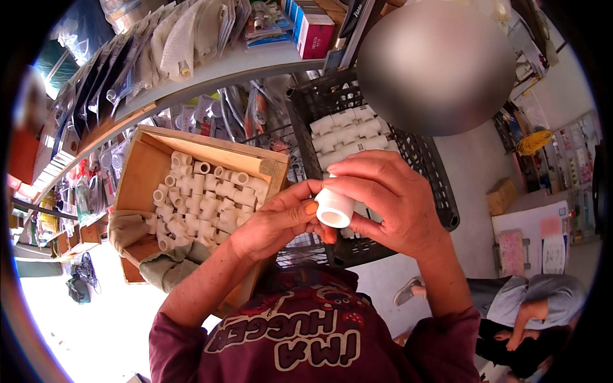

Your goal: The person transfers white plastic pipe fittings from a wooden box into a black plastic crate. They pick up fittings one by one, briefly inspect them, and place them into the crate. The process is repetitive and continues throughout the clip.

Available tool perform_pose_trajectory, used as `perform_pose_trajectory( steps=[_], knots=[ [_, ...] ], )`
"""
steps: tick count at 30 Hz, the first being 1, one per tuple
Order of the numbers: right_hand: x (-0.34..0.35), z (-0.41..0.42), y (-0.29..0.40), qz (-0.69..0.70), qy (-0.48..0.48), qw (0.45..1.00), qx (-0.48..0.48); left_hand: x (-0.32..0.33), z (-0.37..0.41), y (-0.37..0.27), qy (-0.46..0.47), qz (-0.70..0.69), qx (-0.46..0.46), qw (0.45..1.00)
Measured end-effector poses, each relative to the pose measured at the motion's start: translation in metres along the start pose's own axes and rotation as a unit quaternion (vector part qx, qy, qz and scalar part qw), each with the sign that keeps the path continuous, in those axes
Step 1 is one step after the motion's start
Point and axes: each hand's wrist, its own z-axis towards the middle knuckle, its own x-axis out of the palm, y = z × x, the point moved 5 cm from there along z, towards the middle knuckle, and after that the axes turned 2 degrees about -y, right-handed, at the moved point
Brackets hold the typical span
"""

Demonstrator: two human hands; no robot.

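Observation:
Both my hands hold one white plastic pipe fitting (334,210) in front of my chest, its round open end facing me. My left hand (282,215) grips its left side with thumb and fingers; the fingertips look orange. My right hand (392,201) curls over its top and right side. To the left, a wooden crate (215,151) holds many small white pipe fittings (208,203), mostly tees, lying loosely. Behind and below my hands is a black plastic crate (431,177) with larger white fittings (352,131) set in rows.
A curved shelf (210,81) with bagged goods and a red-and-white box (313,36) runs across the back left. Grey-green cloth (172,268) lies over the wooden crate's near edge. Another person (531,306) sits at the lower right. A cardboard box (501,195) stands at the right.

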Motion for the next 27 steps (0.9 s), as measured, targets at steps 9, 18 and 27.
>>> perform_pose_trajectory(
  steps=[9,18,27],
  knots=[
    [-0.002,-0.027,-0.04,-0.024,0.218,0.952,0.215,-0.002,0.003,0.016,-0.033,0.183,0.003,0.983],
    [0.048,-0.146,-0.128,-0.165,0.537,0.739,0.373,-0.023,0.005,0.027,-0.066,0.188,-0.042,0.979],
    [0.088,-0.172,-0.156,-0.095,0.569,0.706,0.41,-0.018,0.003,0.032,-0.07,0.213,-0.028,0.974]
  ],
)
